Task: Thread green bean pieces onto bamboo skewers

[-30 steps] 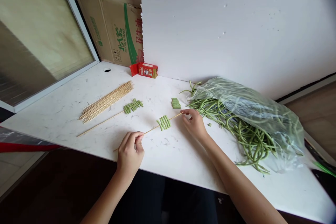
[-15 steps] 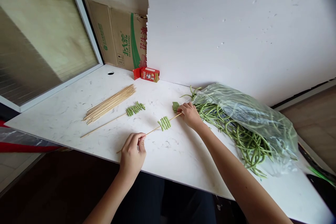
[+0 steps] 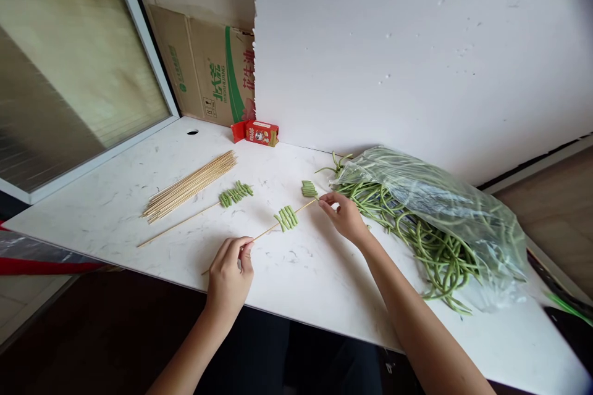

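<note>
A bundle of sticks (image 3: 189,186) lies on the table (image 3: 152,278). Beside it lies a loaded skewer (image 3: 236,194). The left hand (image 3: 230,268) pinches a second skewer (image 3: 265,232), bean pieces (image 3: 286,218) threaded crosswise along its middle. A cut pile (image 3: 309,189) lies just beyond its tip. The right hand (image 3: 343,213) has fingertips at that tip; what they grip cannot be told. Beans (image 3: 445,259) spill from a bag (image 3: 491,228).

White, grey-flecked table (image 3: 278,274) across centre. Pale board (image 3: 398,43), ragged left edge, fills upper right. White-framed pane (image 3: 88,55), yellowish, upper left. Dark floor (image 3: 120,327), lower left.
</note>
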`<state>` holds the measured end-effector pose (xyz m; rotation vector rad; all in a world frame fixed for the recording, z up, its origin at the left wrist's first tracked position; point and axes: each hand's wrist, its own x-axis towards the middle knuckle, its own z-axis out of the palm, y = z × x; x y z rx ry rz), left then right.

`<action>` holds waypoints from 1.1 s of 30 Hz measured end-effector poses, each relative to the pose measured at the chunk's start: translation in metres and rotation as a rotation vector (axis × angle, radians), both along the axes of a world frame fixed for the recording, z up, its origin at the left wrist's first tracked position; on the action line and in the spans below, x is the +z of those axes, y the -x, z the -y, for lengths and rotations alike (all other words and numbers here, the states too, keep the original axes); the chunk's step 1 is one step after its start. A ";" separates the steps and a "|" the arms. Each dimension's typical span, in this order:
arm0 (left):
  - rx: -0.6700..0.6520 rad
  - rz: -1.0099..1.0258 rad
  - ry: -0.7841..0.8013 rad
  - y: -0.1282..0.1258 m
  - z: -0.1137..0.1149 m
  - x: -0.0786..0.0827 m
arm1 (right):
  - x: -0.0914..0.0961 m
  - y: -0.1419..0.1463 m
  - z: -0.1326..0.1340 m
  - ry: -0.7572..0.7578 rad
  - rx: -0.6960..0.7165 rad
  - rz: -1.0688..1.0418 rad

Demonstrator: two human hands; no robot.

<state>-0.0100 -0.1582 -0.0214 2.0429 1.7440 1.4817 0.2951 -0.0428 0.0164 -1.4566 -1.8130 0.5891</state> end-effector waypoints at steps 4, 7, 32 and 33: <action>-0.005 -0.015 0.006 0.001 0.001 -0.001 | 0.001 0.006 0.020 0.208 -0.005 -0.525; -0.002 -0.024 0.005 0.001 0.002 0.000 | 0.004 0.014 0.029 0.292 0.001 -0.747; -0.010 -0.040 0.023 0.001 0.002 0.001 | -0.002 0.027 0.036 0.461 0.023 -0.925; -0.010 -0.040 0.022 0.001 0.002 0.000 | -0.002 0.027 0.036 0.464 0.024 -0.934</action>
